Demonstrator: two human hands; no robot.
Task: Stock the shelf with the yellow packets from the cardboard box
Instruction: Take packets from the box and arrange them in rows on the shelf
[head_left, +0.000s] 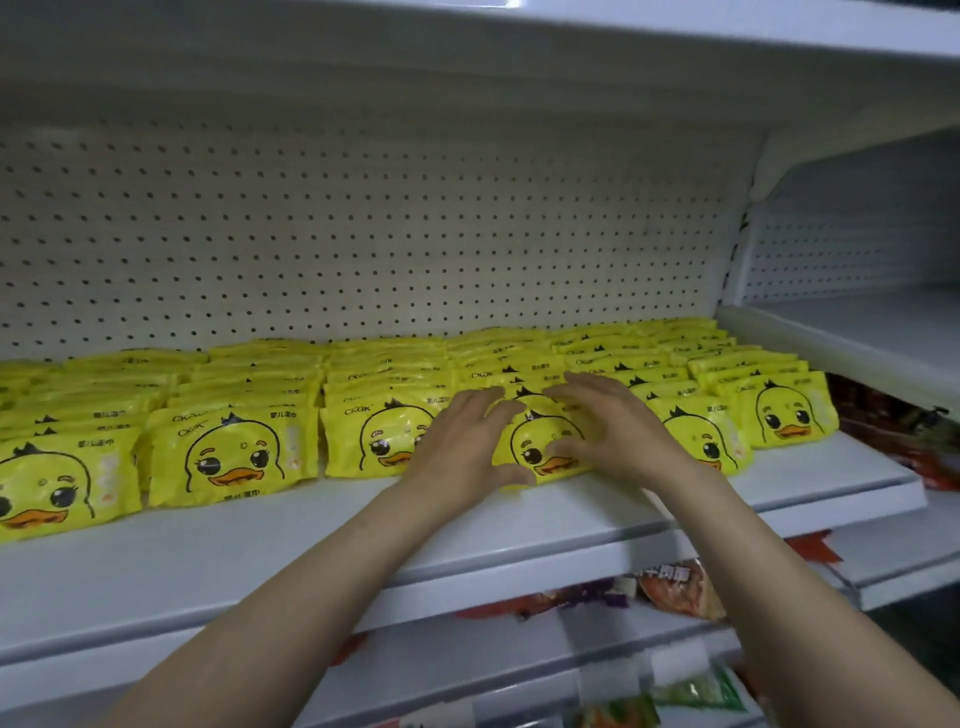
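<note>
Yellow packets (234, 457) are sitting in leaning rows across the white shelf (260, 551), duck faces forward, glossy soft film, so I'm judging them slippery and squashy. Far-left stack is leaning hardest; a nudge could be fanning it forward off the edge. My left hand (462, 441) is resting on the left side of the front packet (540, 441), thumb under its lower corner, fingers spread over the top. My right hand (608, 426) is cupping its right side, fingers loosely curved, pressing rather than clenching. Risk: I'm pushing one-sided and the row behind is skewing, or the packet is sliding into the neighbour on the right (696, 431). Cardboard box isn't showing. Snack bags (675, 587) are lying on the shelf below.
</note>
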